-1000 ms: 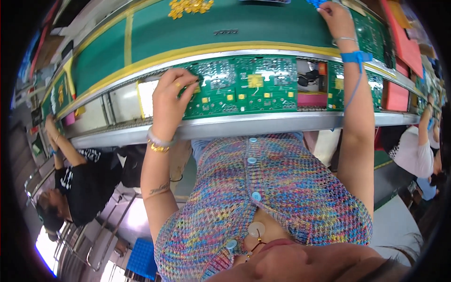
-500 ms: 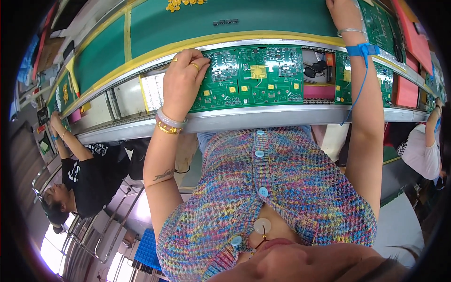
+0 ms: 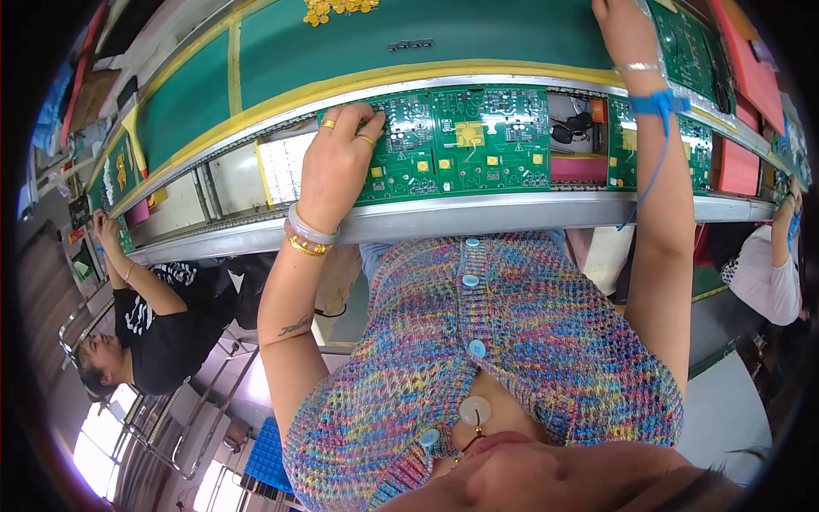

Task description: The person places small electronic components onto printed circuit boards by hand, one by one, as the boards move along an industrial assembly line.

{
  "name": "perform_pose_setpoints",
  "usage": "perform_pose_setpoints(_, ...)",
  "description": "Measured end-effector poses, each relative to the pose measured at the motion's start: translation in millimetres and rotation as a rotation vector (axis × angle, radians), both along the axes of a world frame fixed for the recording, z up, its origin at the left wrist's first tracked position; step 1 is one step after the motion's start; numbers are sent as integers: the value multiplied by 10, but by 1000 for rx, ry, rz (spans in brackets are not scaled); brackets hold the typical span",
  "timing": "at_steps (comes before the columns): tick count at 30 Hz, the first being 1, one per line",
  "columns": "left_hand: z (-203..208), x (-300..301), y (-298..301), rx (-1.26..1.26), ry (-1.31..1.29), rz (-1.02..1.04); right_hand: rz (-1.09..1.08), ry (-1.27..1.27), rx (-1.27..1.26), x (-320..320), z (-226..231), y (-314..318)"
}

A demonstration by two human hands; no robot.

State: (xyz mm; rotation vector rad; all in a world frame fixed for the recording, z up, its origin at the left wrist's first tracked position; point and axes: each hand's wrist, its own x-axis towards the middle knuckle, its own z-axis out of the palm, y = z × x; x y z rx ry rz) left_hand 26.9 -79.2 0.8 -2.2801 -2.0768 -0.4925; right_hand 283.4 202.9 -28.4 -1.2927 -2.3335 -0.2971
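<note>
A green circuit board panel (image 3: 490,136) with yellow square parts lies on the rail conveyor in front of me. My left hand (image 3: 337,166) is over its left end, fingers bent and pressed together at the board's upper left part. Whatever its fingertips hold, if anything, is hidden. My right hand (image 3: 630,36) reaches to the far right across the green work surface (image 3: 512,34), beside another green board (image 3: 687,51). Its fingertips are cut off by the upper edge, so their hold does not show. A blue wrist strap (image 3: 659,104) with a cord is on that arm.
Several small black parts (image 3: 411,44) and a pile of yellow disc parts (image 3: 328,10) lie on the green surface. A metal rail (image 3: 478,207) runs along my side. Red-pink sheets (image 3: 739,158) lie at the right. Co-workers sit to the left (image 3: 171,324) and right (image 3: 763,273).
My left hand has shifted slightly right and toward me, uncovering the board's upper left corner. My right hand stays nearly in place. The left co-worker's arms have moved a little.
</note>
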Motion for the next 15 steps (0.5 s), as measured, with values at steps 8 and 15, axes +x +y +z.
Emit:
perform_pose_setpoints(8, -112, -928, 716, 208, -312, 294, 300, 452, -806, -97, 574, -1190)
perform_pose_setpoints(15, -242, -1273, 897, 20, -425, 280, 196, 348, -917, 11, 478, -1608)
